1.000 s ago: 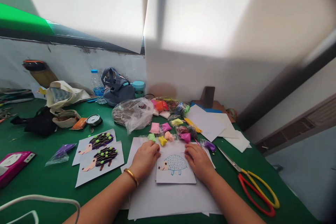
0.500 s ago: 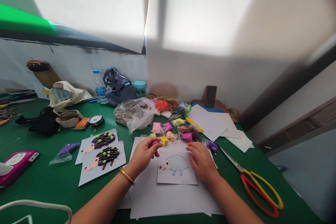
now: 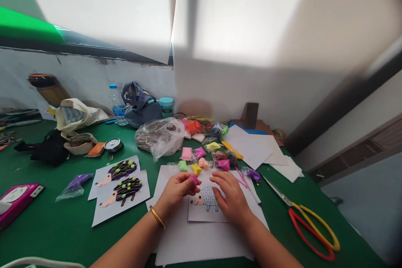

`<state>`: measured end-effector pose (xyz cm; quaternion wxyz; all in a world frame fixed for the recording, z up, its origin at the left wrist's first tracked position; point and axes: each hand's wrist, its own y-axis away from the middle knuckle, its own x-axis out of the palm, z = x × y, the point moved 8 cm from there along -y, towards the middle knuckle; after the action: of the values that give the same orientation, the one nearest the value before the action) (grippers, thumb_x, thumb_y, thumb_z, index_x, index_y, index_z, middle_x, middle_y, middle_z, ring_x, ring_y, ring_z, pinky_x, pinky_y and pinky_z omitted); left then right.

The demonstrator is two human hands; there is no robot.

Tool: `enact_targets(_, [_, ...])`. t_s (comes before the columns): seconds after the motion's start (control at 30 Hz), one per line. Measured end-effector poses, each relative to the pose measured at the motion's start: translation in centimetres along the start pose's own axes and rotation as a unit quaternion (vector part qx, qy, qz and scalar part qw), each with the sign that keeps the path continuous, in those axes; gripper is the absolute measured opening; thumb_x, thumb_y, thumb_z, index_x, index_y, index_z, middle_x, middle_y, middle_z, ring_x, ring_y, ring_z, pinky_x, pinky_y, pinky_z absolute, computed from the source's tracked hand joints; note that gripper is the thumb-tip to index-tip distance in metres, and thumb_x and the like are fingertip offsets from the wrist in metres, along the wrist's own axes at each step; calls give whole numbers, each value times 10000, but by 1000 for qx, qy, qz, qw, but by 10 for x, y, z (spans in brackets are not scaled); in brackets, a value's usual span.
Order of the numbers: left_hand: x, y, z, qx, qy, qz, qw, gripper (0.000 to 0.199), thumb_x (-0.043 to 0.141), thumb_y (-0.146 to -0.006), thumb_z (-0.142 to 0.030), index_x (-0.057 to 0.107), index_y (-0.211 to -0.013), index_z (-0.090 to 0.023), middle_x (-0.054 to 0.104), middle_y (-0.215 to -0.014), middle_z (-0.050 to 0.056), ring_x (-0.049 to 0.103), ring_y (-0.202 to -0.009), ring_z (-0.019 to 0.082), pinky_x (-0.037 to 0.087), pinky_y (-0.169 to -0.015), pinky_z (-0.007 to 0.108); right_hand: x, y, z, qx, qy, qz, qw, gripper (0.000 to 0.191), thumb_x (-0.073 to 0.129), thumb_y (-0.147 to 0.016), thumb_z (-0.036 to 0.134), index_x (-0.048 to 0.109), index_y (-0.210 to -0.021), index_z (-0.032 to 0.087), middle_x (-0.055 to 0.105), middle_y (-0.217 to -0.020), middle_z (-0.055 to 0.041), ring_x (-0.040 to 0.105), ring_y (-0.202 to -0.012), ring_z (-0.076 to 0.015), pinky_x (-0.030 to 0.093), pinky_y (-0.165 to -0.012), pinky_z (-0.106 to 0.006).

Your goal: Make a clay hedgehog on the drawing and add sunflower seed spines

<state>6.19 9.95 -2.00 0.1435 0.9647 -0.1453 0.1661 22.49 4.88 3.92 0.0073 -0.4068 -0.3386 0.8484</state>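
Observation:
A small lump of magenta clay [image 3: 193, 179] is pinched between the thumb and fingers of my left hand [image 3: 179, 186]. My right hand [image 3: 230, 194] hovers over the right part of a hedgehog drawing [image 3: 207, 199], fingers spread, with nothing in them. That drawing has blue spines and legs, and its face is coloured peach. Under it lie larger white sheets [image 3: 201, 243]. Just beyond my hands sit small packets of clay, among them a yellow lump [image 3: 196, 168], a peach lump [image 3: 204, 163] and a magenta packet [image 3: 223, 164]. A pink stick [image 3: 241, 177] lies beside my right hand.
Two finished-looking clay hedgehog cards [image 3: 127, 188] lie to the left. Large scissors [image 3: 301, 215] with red and yellow handles rest on the right. Behind are a clear plastic bag [image 3: 161, 136], a blue bag [image 3: 143, 109], a water bottle [image 3: 117, 106] and white paper [image 3: 248, 146].
My left hand has moved right and slightly nearer with the magenta clay. My right hand has shifted left, off the drawing's edge, and now covers its right part.

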Motion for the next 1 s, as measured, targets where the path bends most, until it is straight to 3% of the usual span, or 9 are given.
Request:
enact_targets(0.1, [4,1,0,15,-16,9,1000,409,848,-656,-452,689,-842,-124,746,-802,81,693,-660,168,521,-621,255,2,-7,12,-2,-33,-9,999,303,562,-924,256,569,-1227,239,606,-1230,-99,539,-1163,-272,454,-988,-470])
enact_targets(0.27, [9,4,-7,50,-12,7,999,455,809,-707,-459,659,-1033,-179,743,-937,71,708,-855,221,549,-780,355,10,-13,21,2,-62,4,998,406,607,-913,375,532,-1294,258,616,-1231,-101,547,-1173,-283,454,-994,-470])
enact_targets(0.37, [7,5,-15,95,-66,2,993,358,779,-737,-459,697,-945,-180,727,-976,84,677,-868,216,540,-808,371,11,-12,18,14,-73,3,997,417,611,-912,388,527,-1300,263,618,-1229,-105,551,-1169,-286,446,-998,-477])
enact_targets(0.47, [9,11,-29,193,-147,-8,970,261,796,-717,-438,745,-799,-196,673,-981,75,627,-913,221,521,-845,367,11,-11,15,28,-90,6,996,388,632,-896,429,575,-1238,256,641,-1181,-102,571,-1122,-283,455,-966,-456])
enact_targets(0.57, [17,18,-36,258,-219,-10,941,214,777,-743,-435,777,-794,-227,600,-899,50,595,-908,211,502,-850,349,14,-12,15,44,-112,28,992,290,627,-898,460,643,-1097,248,687,-1044,-73,615,-1000,-255,471,-886,-399])
enact_targets(0.67, [24,21,-33,260,-268,15,928,208,708,-819,-429,783,-879,-245,584,-892,48,586,-897,203,501,-838,342,14,-12,15,53,-128,37,990,207,598,-929,425,673,-990,243,711,-920,-42,638,-888,-218,464,-821,-354])
enact_targets(0.83, [26,24,-32,294,-320,36,900,298,684,-852,-385,713,-1126,-269,619,-1059,75,586,-952,210,509,-837,346,11,-11,13,40,-107,32,993,162,564,-953,337,686,-938,232,716,-859,-38,639,-827,-201,444,-800,-339])
enact_targets(1.0, [29,27,-35,315,-390,26,865,192,632,-897,-346,756,-1017,-261,642,-867,59,597,-834,193,502,-769,322,17,-10,7,57,-117,38,991,158,560,-940,315,691,-913,230,707,-835,-39,631,-810,-204,455,-789,-343])
